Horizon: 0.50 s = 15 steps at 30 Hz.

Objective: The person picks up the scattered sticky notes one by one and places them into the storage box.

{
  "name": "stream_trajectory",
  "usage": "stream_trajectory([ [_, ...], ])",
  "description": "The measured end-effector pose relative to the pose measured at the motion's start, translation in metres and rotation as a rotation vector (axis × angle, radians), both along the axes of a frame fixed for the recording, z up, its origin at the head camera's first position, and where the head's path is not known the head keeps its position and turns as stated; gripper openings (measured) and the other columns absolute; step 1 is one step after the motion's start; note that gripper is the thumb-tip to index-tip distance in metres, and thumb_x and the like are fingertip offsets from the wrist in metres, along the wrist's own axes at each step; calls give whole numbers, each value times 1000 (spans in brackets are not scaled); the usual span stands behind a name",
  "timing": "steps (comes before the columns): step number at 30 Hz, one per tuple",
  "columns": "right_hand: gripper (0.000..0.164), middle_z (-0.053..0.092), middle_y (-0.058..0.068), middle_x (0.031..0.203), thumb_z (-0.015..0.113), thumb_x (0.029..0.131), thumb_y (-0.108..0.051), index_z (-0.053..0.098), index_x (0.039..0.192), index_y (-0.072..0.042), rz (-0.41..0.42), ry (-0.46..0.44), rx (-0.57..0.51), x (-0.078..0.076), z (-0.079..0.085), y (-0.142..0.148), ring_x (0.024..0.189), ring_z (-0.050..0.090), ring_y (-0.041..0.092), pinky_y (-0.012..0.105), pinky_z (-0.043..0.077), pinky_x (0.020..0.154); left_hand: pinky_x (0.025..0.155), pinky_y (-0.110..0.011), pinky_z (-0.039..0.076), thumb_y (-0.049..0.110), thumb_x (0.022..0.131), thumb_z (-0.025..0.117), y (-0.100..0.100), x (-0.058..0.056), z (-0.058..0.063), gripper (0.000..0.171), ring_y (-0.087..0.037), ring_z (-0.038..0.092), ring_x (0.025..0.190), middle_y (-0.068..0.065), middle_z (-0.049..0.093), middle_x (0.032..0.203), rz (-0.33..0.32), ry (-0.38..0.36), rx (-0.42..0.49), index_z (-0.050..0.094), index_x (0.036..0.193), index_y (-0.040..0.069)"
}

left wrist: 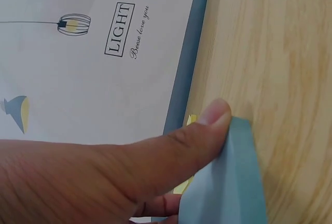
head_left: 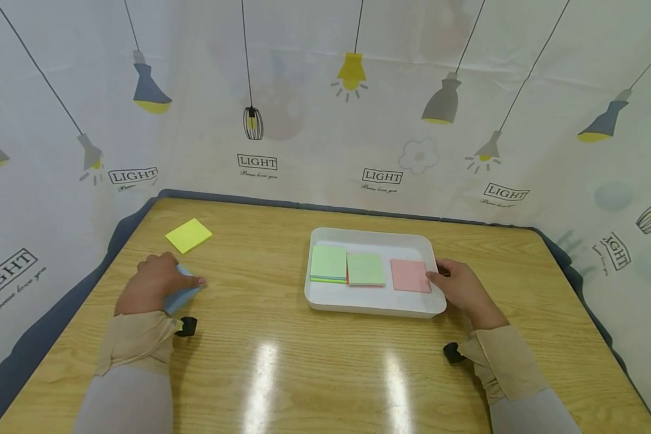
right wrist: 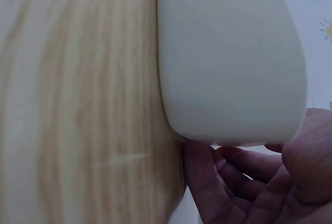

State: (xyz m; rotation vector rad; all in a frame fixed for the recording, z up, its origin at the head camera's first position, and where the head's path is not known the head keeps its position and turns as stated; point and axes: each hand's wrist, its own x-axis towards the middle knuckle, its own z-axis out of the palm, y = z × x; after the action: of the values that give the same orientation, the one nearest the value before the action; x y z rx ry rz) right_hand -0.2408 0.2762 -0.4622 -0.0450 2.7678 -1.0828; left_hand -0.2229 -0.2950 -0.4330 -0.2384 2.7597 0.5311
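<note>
On the left of the table, my left hand (head_left: 150, 283) pinches a blue sticky-note pad (head_left: 181, 298). The left wrist view shows the thumb along one face of the blue pad (left wrist: 215, 193), which is tipped up on edge. My right hand (head_left: 463, 292) grips the right end of a white tray (head_left: 369, 308), thumb over the rim. Fingers curl against the outer wall of the tray (right wrist: 228, 63) in the right wrist view. Inside the tray lie two stacks topped with light green pads, one left (head_left: 328, 261) and one central (head_left: 366, 269), plus a pink pad (head_left: 410, 275) at right.
Beyond my left hand a yellow sticky-note pad (head_left: 188, 235) lies on the wooden table (head_left: 314, 374). A white curtain (head_left: 314, 120) printed with lamps hangs around the table's back and sides. Black wrist devices (head_left: 187, 327) sit at both cuffs.
</note>
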Motion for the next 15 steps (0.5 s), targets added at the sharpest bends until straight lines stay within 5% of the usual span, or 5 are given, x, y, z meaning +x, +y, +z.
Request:
stream_trajectory([
  [15, 51, 52, 23, 128, 50, 95, -31, 44, 134, 2, -11, -14, -1, 1, 1, 0, 111, 48, 31, 51, 43, 93, 72, -53, 42, 66, 71, 65, -8, 7, 8, 100, -43, 43, 86, -35, 46, 103, -90, -40, -54, 41, 118, -19],
])
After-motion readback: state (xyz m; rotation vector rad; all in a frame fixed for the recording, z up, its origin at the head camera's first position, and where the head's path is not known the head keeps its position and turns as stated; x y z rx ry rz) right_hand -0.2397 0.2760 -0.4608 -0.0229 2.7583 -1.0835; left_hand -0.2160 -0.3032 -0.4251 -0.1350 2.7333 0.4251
